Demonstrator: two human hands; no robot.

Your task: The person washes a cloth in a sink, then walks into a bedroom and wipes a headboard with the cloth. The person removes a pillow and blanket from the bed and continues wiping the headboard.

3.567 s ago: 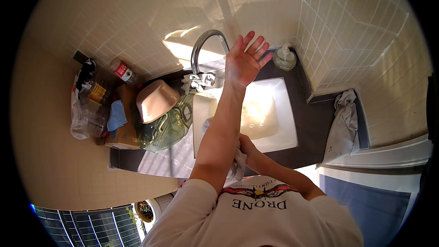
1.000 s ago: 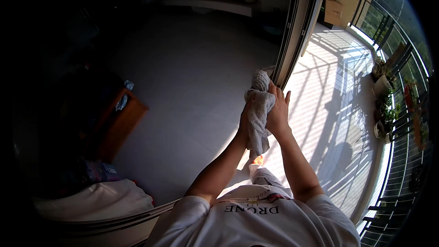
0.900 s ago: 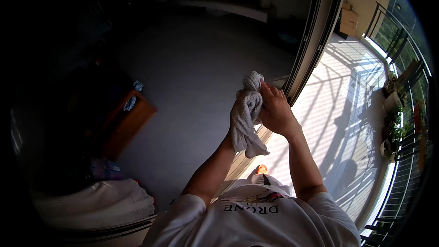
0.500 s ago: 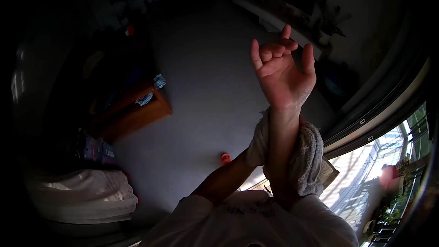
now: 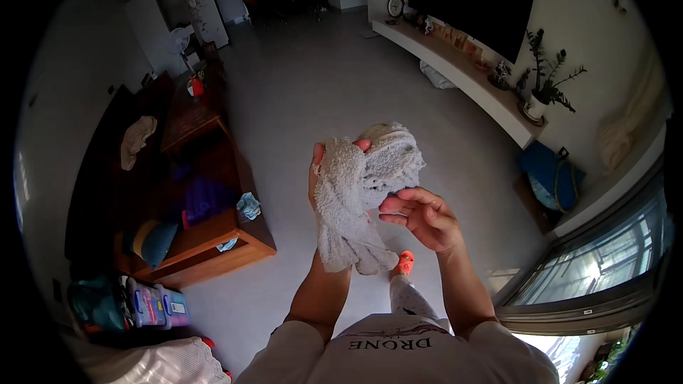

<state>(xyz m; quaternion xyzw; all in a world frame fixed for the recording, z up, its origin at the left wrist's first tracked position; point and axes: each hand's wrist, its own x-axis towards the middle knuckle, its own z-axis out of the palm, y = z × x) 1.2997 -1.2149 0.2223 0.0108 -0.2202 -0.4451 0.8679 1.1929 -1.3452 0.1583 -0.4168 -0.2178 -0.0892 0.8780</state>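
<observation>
A thick whitish-grey terry towel (image 5: pixel 350 203) is bunched up in front of my chest. My left hand (image 5: pixel 314 174) is closed on it from the left and mostly hidden behind the folds; a fingertip shows at the top. One end of the towel drapes down over my left wrist, and another part bulges out at the upper right. Beside its lower right edge, my right hand (image 5: pixel 430 222) is open, palm partly up, with its fingers bent and apart. Whether those fingertips touch the cloth I cannot tell.
An orange shoe (image 5: pixel 405 262) shows on the grey floor (image 5: pixel 299 92) below my hands. A wooden bench (image 5: pixel 235 252) and plastic boxes (image 5: pixel 153 306) stand to the left. A wall shelf (image 5: pixel 469 67) with a potted plant (image 5: pixel 539 103) and a sliding window (image 5: pixel 597 256) are on the right.
My right forearm was raised with the towel wrapped round it in my left hand. Now the towel is off that arm, bunched in my left hand, and my right hand has come lower. The view is brighter.
</observation>
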